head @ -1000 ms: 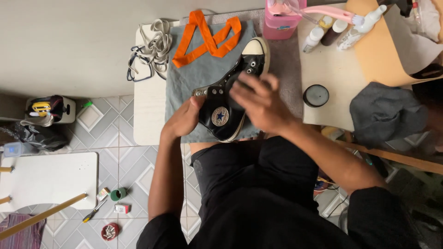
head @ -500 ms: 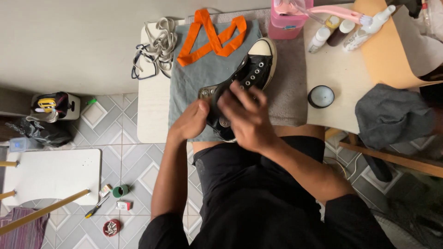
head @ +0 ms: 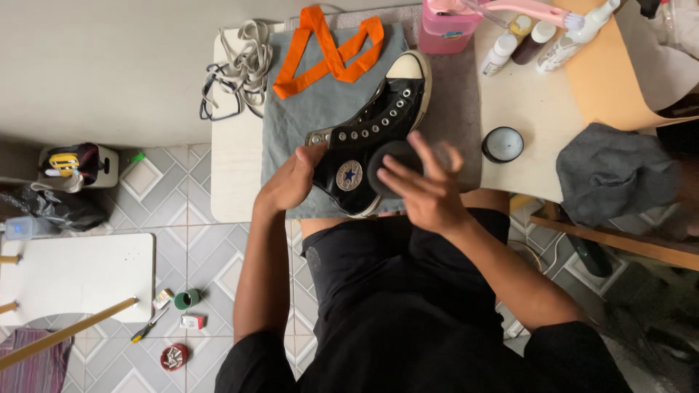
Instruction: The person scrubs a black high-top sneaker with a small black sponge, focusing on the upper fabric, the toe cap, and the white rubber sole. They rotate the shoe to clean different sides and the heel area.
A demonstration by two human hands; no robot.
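Our left hand (head: 291, 183) grips the heel end of the black high-top shoe (head: 371, 142), fingers curled around the ankle collar, while our right hand (head: 422, 185) hovers over its side with fingers spread and a dark round pad (head: 393, 164) under the palm. The shoe lies on its side on a grey cloth (head: 306, 109) on the white table (head: 233, 160), toe pointing away. We judge it light, with a soft canvas upper that gives under pressure and a stiff rubber sole, so the heel and sole make the firmer hold. Near the toe lies an orange strap (head: 328, 51); a small round tin (head: 502, 144) sits to the right.
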